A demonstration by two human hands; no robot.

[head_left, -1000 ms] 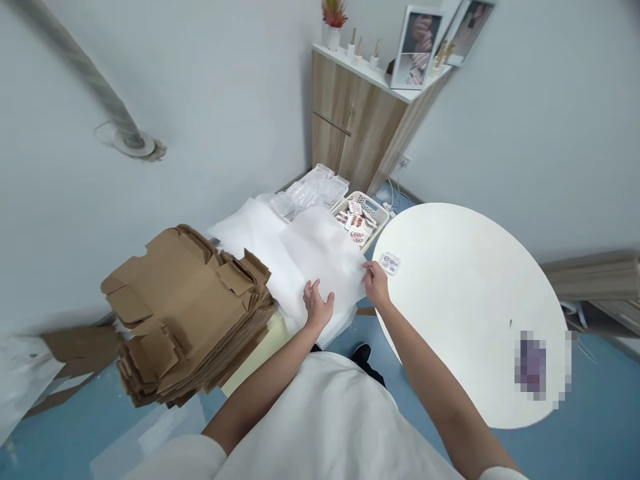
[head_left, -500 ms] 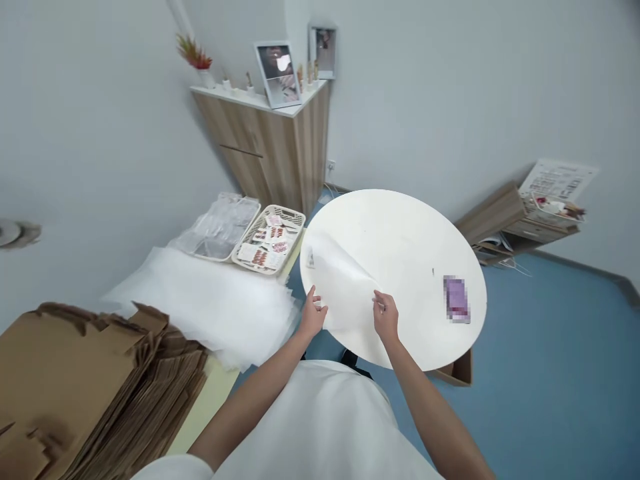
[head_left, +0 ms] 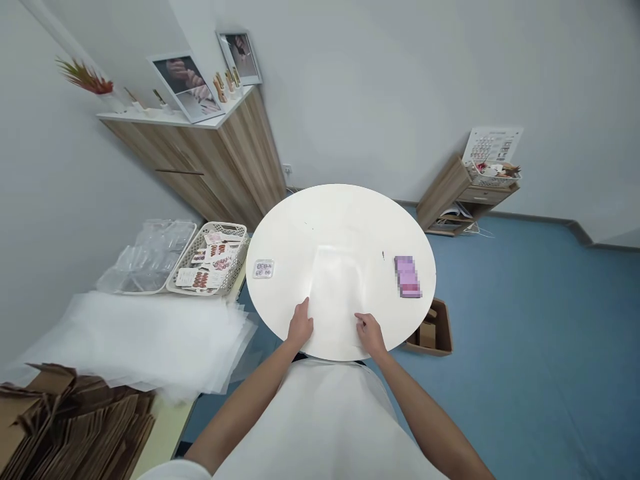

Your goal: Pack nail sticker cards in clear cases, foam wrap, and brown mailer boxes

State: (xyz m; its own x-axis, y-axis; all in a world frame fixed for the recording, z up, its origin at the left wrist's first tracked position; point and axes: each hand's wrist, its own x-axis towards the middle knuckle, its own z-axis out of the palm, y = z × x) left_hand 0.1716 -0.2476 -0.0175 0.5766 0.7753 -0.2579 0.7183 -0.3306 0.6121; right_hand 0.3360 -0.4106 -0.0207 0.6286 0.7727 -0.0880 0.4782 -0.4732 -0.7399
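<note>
A thin white sheet (head_left: 336, 293) lies flat on the round white table (head_left: 340, 213) in front of me. My left hand (head_left: 301, 327) pinches the sheet's near left corner. My right hand (head_left: 370, 331) pinches its near right corner. A small clear packet (head_left: 263, 269) lies on the table to the left of the sheet. A pink blurred object (head_left: 407, 276) lies on the table to the right.
To my left, a stack of white sheets (head_left: 140, 337), flattened cardboard boxes (head_left: 65, 420), a basket of small packs (head_left: 210, 267) and clear plastic trays (head_left: 150, 253). A wooden cabinet (head_left: 210, 160) stands behind. An open cardboard box (head_left: 430, 330) sits on the blue floor.
I have turned from the stack on the left to the round table. The sheet, carried in both hands, now lies flat on the table.
</note>
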